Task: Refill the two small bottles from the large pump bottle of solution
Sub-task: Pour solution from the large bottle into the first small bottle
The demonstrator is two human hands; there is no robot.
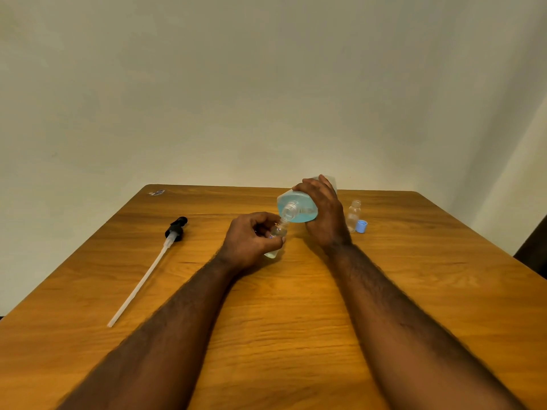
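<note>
My right hand (322,217) grips the large clear bottle (299,207) of pale blue solution, tipped over with its open neck pointing down and towards me. My left hand (251,241) holds a small clear bottle (276,239) tilted, its mouth right under the large bottle's neck. A little pale liquid shows in the small bottle's bottom. The second small bottle (353,216) stands upright and uncapped to the right of my right hand, looking empty. A blue cap (361,226) lies beside it.
The black pump head with its long white tube (148,273) lies on the wooden table (296,321) at the left. A small scrap (157,192) sits at the far left corner. A plain wall is behind the table.
</note>
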